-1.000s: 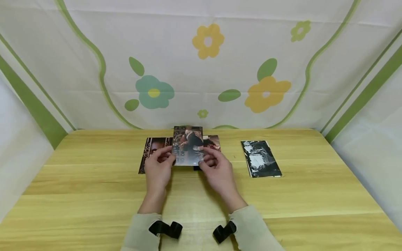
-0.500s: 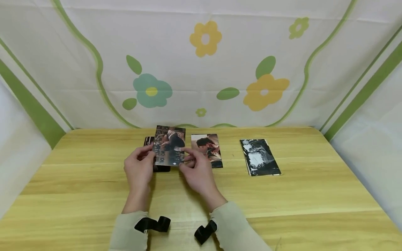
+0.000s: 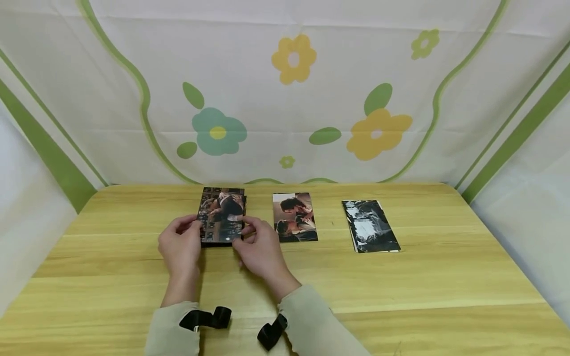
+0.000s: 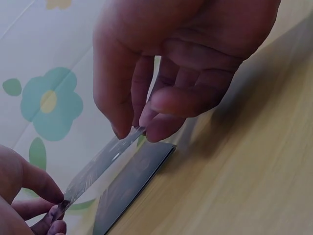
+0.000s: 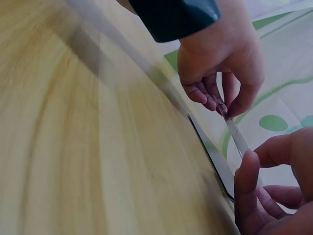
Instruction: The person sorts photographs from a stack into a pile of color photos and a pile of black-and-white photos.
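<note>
Between both hands is a glossy colour photo print (image 3: 221,215), showing figures against a dark background. My left hand (image 3: 180,249) pinches its left edge, and my right hand (image 3: 261,251) pinches its right edge near the lower corner. Directly below lies another dark print (image 3: 215,244), mostly covered in the head view. A gap shows between the held photo print (image 4: 100,164) and the lower print (image 4: 132,188) in the left wrist view. From the right wrist, the held photo print (image 5: 235,134) appears nearly edge-on above the table.
Right of my hands lies a colour print (image 3: 295,217) of people. Farther right is a small stack of black-and-white prints (image 3: 371,226). All rest on the wooden table (image 3: 401,306), with a flowered cloth backdrop (image 3: 249,74) behind. Black bands (image 3: 207,319) sit on the sleeves.
Both hands have carried the photo print left from the middle and lowered it over the left print. The middle print, partly covered before, now shows fully.
</note>
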`<control>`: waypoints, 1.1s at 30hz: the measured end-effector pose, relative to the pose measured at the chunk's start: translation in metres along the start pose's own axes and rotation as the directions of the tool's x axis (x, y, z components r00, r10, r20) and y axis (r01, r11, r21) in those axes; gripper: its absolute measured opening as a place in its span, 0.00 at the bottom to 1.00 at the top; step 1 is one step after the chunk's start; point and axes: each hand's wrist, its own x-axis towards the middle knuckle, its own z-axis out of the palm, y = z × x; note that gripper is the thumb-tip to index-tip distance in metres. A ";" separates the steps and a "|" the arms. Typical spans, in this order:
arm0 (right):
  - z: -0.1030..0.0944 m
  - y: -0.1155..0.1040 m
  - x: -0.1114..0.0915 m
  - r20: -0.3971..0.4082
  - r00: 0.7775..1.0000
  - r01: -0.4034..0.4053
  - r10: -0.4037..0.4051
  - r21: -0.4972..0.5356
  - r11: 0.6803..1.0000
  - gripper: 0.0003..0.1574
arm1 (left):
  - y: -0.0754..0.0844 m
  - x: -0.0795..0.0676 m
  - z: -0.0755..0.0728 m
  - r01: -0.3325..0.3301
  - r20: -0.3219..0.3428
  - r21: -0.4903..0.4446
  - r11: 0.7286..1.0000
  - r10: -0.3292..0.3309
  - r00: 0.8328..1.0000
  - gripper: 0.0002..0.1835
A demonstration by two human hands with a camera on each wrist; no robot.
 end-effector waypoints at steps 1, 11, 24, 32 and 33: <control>0.001 -0.001 0.000 0.005 1.000 -0.001 0.001 0.001 1.000 0.34 | 0.000 0.001 -0.001 0.005 -0.003 -0.001 1.000 -0.005 1.000 0.14; 0.009 -0.005 0.000 0.024 1.000 -0.007 0.008 -0.037 0.999 0.36 | -0.005 0.005 -0.002 0.002 -0.032 0.049 0.999 0.000 0.999 0.16; 0.008 -0.002 0.001 -0.011 1.000 0.008 -0.011 -0.187 0.982 0.37 | -0.013 0.004 -0.002 -0.077 0.043 0.159 0.984 0.071 0.997 0.17; 0.008 -0.002 0.002 -0.027 1.000 -0.002 -0.004 -0.209 0.978 0.36 | -0.013 0.004 -0.002 -0.091 0.083 0.171 0.981 0.078 0.994 0.17; 0.008 -0.002 0.002 -0.027 1.000 -0.005 0.000 -0.209 0.978 0.36 | -0.014 0.004 -0.002 -0.094 0.085 0.174 0.980 0.080 0.993 0.17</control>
